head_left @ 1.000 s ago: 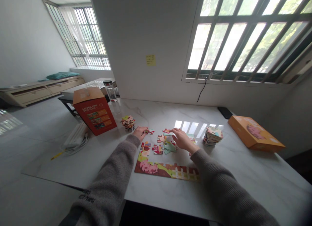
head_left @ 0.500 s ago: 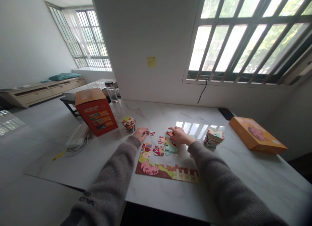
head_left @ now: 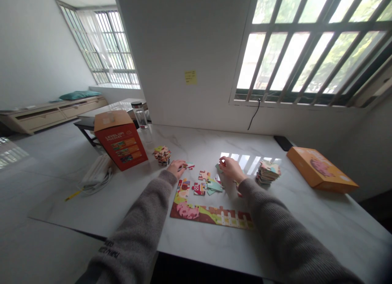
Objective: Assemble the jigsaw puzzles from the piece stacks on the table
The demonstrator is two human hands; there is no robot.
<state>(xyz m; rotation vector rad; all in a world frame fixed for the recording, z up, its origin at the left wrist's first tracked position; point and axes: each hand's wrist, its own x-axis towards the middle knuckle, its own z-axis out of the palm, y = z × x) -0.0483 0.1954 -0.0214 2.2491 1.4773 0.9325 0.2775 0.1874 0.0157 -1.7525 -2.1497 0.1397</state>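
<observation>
Head | left hand (head_left: pixel 177 168): fingers (head_left: pixel 183 165) together on puzzle piece (head_left: pixel 190 166) | right hand (head_left: pixel 232 169): fingers (head_left: pixel 222 162) together, grip hidden

1. The left hand (head_left: pixel 177 168) pinches a small jigsaw piece (head_left: pixel 190 166), near a short stack of pieces (head_left: pixel 162 155).
2. The right hand (head_left: pixel 231 169) pinches a small red piece (head_left: pixel 222 163).
3. Loose pieces (head_left: pixel 214 186) lie between the hands, above a partly built farm puzzle (head_left: pixel 196 212) on a marble table (head_left: pixel 290 222).
4. A taller stack of pieces (head_left: pixel 267 172) stands just beside the right hand.
5. An upright orange box (head_left: pixel 120 140) stands left; a flat orange box (head_left: pixel 321 169) lies right.
</observation>
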